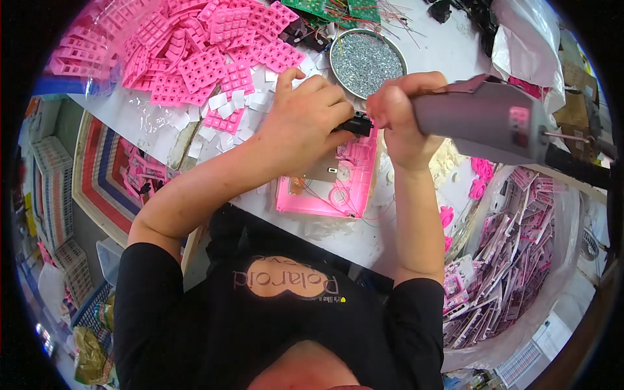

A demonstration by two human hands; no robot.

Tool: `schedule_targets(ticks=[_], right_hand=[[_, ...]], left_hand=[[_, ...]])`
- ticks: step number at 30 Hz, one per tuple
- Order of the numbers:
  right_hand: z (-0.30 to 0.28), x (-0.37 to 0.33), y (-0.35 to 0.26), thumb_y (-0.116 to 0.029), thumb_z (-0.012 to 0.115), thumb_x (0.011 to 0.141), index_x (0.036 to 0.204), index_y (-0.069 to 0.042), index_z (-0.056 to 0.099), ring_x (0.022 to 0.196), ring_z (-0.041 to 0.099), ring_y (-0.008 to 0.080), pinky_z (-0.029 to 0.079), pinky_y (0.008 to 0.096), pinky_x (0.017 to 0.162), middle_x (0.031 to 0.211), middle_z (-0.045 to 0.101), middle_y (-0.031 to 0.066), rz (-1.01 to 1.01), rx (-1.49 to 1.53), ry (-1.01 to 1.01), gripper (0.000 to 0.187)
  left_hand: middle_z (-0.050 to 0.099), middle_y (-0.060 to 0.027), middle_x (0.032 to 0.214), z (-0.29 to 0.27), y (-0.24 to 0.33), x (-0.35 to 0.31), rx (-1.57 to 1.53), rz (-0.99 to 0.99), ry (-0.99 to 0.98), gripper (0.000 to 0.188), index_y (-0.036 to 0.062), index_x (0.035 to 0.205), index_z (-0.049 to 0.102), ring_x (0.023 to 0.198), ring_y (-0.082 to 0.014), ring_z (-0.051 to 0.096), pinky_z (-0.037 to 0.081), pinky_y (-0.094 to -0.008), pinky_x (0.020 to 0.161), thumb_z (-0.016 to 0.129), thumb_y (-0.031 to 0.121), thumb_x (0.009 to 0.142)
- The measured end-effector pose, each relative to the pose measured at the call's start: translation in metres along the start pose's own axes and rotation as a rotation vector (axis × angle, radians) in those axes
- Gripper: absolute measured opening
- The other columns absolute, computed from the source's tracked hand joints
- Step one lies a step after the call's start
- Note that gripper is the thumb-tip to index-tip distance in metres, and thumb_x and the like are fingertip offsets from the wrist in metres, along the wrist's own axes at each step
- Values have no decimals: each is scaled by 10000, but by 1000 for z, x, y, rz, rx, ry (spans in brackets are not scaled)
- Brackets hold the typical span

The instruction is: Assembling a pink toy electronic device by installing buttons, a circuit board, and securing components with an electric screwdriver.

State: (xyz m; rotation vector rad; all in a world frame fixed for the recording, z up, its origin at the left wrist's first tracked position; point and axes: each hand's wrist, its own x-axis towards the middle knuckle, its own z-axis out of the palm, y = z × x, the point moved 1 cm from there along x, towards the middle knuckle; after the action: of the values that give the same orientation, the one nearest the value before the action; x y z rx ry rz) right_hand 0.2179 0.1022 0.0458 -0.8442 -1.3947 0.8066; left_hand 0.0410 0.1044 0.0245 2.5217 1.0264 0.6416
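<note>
A pink plastic casing point(315, 204) lies on the table in front of me, with thin wires and a metal plate inside. My left hand point(302, 117) bends over its far end, thumb and fingers closed around a small black part point(357, 125). My right hand point(409, 120) grips a grey electric screwdriver point(478, 120), which is tilted out to the right. Its tip is hidden behind my fingers, close to the black part. Just beyond both hands stands a round metal dish point(398, 54) full of small silver screws point(365, 65).
Pink keypads point(201, 68) are heaped at the far left, with white paper squares point(225, 109) scattered below. Green circuit boards point(322, 9) and wires lie at the back. A large lined container of pink panels point(500, 260) stands at the right. Cream pieces point(445, 162) sit beside my right wrist.
</note>
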Motion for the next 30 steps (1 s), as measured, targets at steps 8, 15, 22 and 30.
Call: schedule_targets(ticks=[8,15,22,30], right_hand=[[-15,13,-18,-112,839,803,1126,-60,674,835,594,112,478,271,708,923,648,16,229,337,-137,367],[-184,-40,-93,-262,782,848,1141,-33,700,807,688,197,543,336,701,943,731,136,775,-1068,-277,381],[-218,-127,-86,-409,780,760,936,-21,741,759,726,302,557,387,697,801,729,176,1054,-1243,-377,428],[-222,-105,-87,-112,719,775,1095,-43,680,710,684,248,528,368,657,812,702,127,934,-1396,-361,330]], left_hand=[[690,-137,1136,-2,-9,21,-258,24,-188,326,78,1105,666,1008,-350,666,533,-441,859,752,143,797],[613,-210,1322,-140,-33,-61,-283,-66,66,310,-6,1092,603,1225,-317,591,452,-417,1037,693,-40,798],[541,-193,1431,-242,-78,-193,265,-383,-478,560,8,1329,559,1328,-372,520,405,-425,1104,728,87,801],[678,-152,1132,-116,-1,-118,-152,-82,-294,399,22,1097,658,1030,-367,651,520,-437,873,796,49,724]])
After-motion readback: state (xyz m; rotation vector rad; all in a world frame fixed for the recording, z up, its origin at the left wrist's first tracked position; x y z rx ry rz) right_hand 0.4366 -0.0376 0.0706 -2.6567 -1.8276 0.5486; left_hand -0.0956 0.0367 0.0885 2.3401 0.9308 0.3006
